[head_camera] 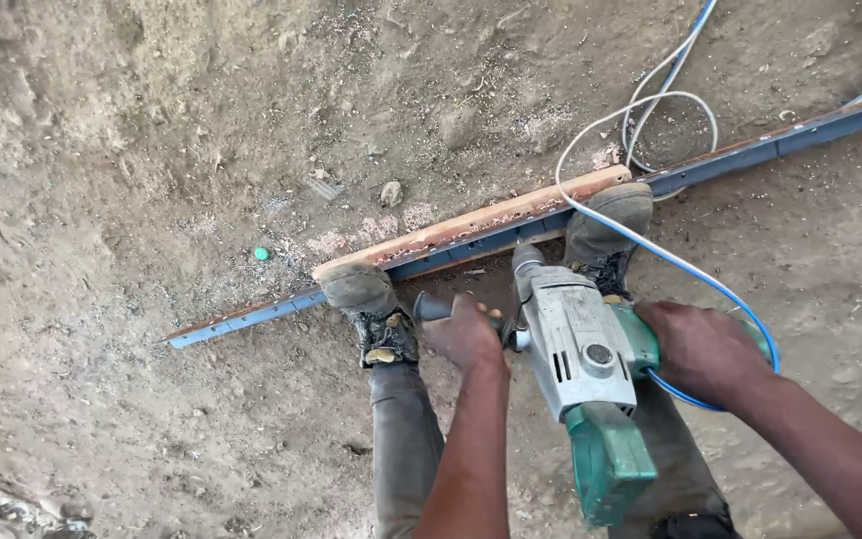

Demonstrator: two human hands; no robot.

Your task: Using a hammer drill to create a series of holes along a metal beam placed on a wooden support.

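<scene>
- The bare, trampled earth floor was uneven and strewn with pale sawdust; footing on it looked adequate but soft.
- A long blue steel angle bar lay diagonally across the ground, from lower left to upper right.
- A reddish-brown wooden strip lay along the top of the bar's middle stretch, with fresh drillings scattered just beside it.
- Two worn, dusty work boots, the left boot and the right boot, stood on the strip and bar, one on each side of the drilling point. Judged sound practice: the weight pinned both pieces against turning.
- The grey and green electric drill pointed down between the boots, its nose meeting the bar or strip; the bit itself was hidden, so the exact contact point could not be confirmed.
- The right hand was wrapped closed around the drill's green rear grip.
- The left hand was closed around the black side handle.
- Recommendation: keep the drill square to the bar and press steadily through both arms.
- The white and blue power cord looped over the right boot and near the drill; it should be kept away from the bit.
- A small green cap lay well apart on the earth.
</scene>
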